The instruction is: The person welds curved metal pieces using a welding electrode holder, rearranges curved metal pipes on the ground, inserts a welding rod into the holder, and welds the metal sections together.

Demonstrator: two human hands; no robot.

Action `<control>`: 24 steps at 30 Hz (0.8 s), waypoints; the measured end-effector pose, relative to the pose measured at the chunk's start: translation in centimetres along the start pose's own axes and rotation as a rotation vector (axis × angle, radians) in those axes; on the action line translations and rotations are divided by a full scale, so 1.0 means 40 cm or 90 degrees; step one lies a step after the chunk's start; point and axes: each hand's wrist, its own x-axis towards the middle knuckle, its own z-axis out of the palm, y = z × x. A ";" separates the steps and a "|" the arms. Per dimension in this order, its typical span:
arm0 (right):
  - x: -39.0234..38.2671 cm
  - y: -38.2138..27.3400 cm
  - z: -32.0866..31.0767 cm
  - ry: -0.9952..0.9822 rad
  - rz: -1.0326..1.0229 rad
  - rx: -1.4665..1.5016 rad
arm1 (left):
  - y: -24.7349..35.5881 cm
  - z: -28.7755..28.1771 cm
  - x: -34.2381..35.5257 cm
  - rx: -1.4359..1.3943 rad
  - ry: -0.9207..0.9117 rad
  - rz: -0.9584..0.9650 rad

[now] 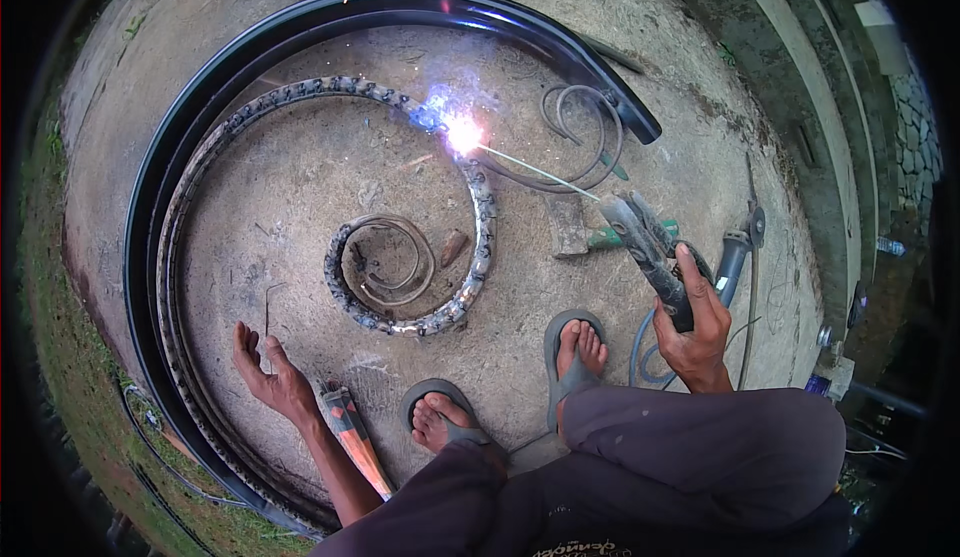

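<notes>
My right hand [698, 332] grips a dark, worn electrode holder [648, 262] with a long pale rod [535, 172] clamped in it. The rod reaches a bright arc [463, 131] with sparks and bluish smoke on a curved metal spiral [480, 217], whose bars carry lumpy weld beads. My left hand [272, 377] is at lower left, fingers loosely curved and apart, by a thin bent wire [268, 312]; whether they touch is unclear. A long black curved channel [150, 187] arcs around the spiral on concrete.
A hammer [572, 234] with green handle, cables [560, 117], and a dark cylindrical tool [733, 252] lie right. An orange-grey pointed object [355, 437] lies beside my sandalled feet [443, 420]. Grass [50, 307] borders the slab at left; concrete ledges [790, 77] run along the right.
</notes>
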 end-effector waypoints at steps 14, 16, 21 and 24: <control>0.001 -0.014 0.002 0.001 0.010 0.007 | -0.010 -0.007 -0.003 0.005 0.006 -0.007; -0.001 -0.016 0.008 -0.005 0.015 0.012 | -0.013 -0.011 -0.003 0.011 0.009 -0.007; 0.012 -0.019 -0.003 0.003 0.014 0.030 | 0.002 -0.009 0.013 -0.017 0.024 0.012; 0.012 -0.014 0.001 -0.022 0.217 0.206 | 0.038 -0.002 0.019 -0.025 0.023 0.012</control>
